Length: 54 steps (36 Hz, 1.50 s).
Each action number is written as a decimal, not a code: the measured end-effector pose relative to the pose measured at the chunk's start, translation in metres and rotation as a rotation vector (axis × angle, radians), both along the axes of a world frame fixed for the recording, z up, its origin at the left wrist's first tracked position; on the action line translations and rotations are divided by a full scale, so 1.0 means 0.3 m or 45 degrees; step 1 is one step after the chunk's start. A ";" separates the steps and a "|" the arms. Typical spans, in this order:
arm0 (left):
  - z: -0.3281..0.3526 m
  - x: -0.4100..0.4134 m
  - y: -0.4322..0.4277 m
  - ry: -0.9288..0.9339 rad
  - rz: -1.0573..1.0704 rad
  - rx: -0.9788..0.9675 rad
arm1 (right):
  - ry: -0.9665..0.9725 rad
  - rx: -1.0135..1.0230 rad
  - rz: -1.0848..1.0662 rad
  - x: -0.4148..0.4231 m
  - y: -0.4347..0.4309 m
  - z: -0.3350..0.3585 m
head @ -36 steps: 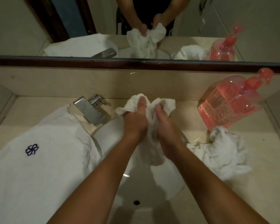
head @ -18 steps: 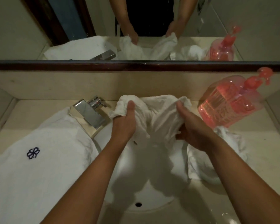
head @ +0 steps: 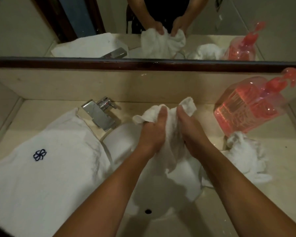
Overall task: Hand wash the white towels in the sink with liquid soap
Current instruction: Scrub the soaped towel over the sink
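Above the sink, your left hand and right hand had closed back together, both gripping the white towel. That looked like another scrubbing stroke, with the washing unfinished.

- Your left grip is clenched round a bunched fold of the white towel, with the thumb laid forward along the cloth.
- Your right grip is clenched on the same towel just beside it, thumb likewise on top.
- Fingers of both grips curl underneath and are hidden from view.
- Only gathered cloth separates the two grips.
- Both forearms are bare, extended forward and converging toward the middle.
- Wrists are roughly straight.
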State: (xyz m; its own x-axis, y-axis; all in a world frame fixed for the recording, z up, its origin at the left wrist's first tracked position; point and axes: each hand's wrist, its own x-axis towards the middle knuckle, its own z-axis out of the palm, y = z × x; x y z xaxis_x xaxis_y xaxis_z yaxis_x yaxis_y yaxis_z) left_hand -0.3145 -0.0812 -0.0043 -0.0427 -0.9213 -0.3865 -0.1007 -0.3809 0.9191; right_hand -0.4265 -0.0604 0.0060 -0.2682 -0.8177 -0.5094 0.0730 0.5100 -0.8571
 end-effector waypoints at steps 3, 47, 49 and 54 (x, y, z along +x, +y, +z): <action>-0.025 -0.020 -0.012 -0.021 0.133 -0.106 | 0.085 -0.062 0.005 0.065 -0.004 -0.002; 0.165 0.115 -0.042 -0.284 -0.298 -0.068 | 0.617 -0.203 0.310 0.007 0.007 0.037; 0.185 0.107 -0.041 -0.244 -0.401 -0.106 | 0.408 -0.399 0.319 0.043 0.016 0.050; 0.254 0.119 -0.070 -0.212 -0.860 -0.142 | 0.010 -0.385 0.259 0.079 0.025 0.078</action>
State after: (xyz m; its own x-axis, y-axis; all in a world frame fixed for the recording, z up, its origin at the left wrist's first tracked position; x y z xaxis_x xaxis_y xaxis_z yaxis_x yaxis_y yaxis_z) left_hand -0.2788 -0.1021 0.0720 -0.5678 -0.7487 -0.3421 -0.4243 -0.0898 0.9010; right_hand -0.4028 -0.0528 0.0295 -0.0876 -0.9681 -0.2349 -0.0110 0.2367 -0.9715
